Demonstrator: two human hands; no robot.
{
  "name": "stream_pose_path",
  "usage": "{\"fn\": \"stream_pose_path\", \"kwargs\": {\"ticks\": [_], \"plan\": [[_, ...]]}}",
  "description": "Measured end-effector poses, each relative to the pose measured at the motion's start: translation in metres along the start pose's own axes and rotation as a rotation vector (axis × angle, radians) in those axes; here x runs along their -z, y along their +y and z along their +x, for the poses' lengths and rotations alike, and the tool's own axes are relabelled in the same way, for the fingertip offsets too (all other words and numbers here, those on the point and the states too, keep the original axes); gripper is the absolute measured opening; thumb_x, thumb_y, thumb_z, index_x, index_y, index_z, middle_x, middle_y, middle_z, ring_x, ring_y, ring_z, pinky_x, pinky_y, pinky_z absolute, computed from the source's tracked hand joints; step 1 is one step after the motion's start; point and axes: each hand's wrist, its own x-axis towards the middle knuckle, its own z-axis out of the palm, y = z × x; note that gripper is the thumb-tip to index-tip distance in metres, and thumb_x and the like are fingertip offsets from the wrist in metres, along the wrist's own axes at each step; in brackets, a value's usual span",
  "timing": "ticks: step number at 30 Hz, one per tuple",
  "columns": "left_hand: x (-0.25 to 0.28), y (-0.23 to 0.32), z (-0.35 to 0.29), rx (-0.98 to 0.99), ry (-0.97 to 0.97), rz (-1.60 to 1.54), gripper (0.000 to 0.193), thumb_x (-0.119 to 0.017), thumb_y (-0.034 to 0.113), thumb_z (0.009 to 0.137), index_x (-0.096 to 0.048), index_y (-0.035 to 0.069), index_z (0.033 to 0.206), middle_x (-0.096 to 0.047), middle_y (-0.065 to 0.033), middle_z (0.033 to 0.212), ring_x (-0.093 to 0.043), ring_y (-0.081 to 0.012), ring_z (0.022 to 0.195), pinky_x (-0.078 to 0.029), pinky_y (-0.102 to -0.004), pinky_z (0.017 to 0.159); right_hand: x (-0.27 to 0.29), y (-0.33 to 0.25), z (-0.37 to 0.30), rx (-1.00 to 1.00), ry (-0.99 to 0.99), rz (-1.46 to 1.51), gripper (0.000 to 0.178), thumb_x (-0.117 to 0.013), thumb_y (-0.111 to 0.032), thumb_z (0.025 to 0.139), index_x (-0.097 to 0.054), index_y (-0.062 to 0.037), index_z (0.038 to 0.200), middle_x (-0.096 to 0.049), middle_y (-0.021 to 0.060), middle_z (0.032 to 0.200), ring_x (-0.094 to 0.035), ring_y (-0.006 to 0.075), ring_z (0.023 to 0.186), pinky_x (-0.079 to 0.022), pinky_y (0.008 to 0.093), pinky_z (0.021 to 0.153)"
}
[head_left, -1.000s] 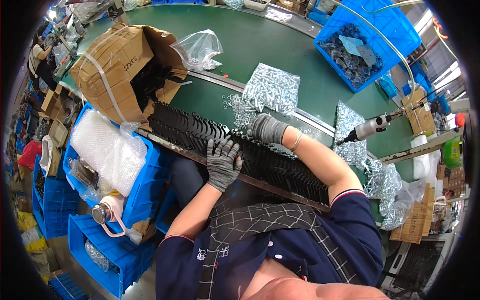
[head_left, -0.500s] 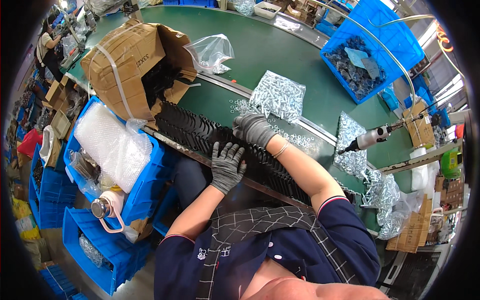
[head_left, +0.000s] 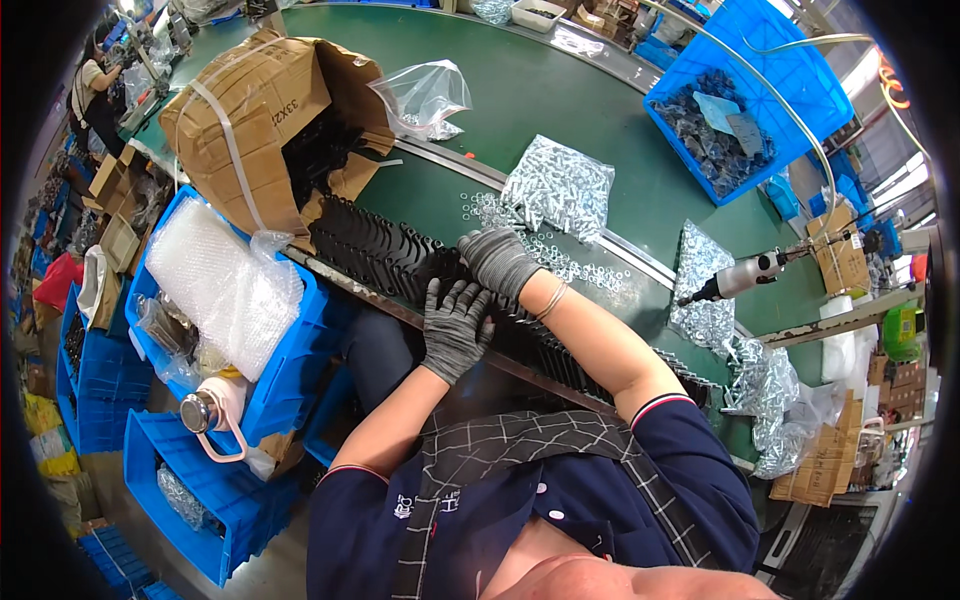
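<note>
Rows of black curved parts with ring ends [head_left: 375,252] lie packed along the near edge of the green workbench. My left hand [head_left: 454,332], in a grey striped glove, rests on the row with its fingers stretched out. Just beyond it, my right hand [head_left: 498,262], gloved alike, bends over the same row with its fingers curled together. Whatever its fingertips hold is hidden. Small silvery rings [head_left: 580,265] are scattered next to the right hand. Behind them lies a clear bag of silver screws [head_left: 558,188].
A tipped cardboard box [head_left: 250,120] of black parts stands at left, near a clear bag [head_left: 425,98]. A blue bin [head_left: 690,165] of dark parts sits at far right. A power screwdriver [head_left: 740,278] hangs by more screw bags [head_left: 700,320]. Blue crates [head_left: 270,400] stand at lower left.
My right hand has shifted slightly left, closer to the black parts and my left hand. The left hand stays almost in place on the row.
</note>
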Motion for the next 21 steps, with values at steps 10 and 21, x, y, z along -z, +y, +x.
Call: {"fn": "stream_pose_path", "kwargs": {"ticks": [10,21], "plan": [[-0.005,-0.003,-0.004,-0.016,0.031,0.009,0.042,-0.062,0.031,0.077,-0.064,0.009,0.112,-0.060,-0.0123,0.120,-0.050,-0.0315,0.122,-0.020,-0.0588,0.113,-0.025,-0.007,-0.002,-0.099,0.147,0.008,0.033,-0.054,-0.036,0.092,-0.061,-0.0083,0.108,-0.067,0.0109,0.100,-0.063,0.0288,0.100,-0.043,0.0448,0.091],[-0.006,-0.003,-0.004,-0.011,0.030,0.021,0.042,-0.062,0.034,0.077,-0.067,0.007,0.108,-0.062,-0.0134,0.116,-0.052,-0.0313,0.120,-0.021,-0.0595,0.112,-0.020,-0.012,0.000,-0.129,0.153,-0.012,0.033,-0.056,-0.036,0.091,-0.060,-0.0059,0.105,-0.066,0.0127,0.098,-0.062,0.0305,0.100,-0.041,0.0449,0.093]]}}
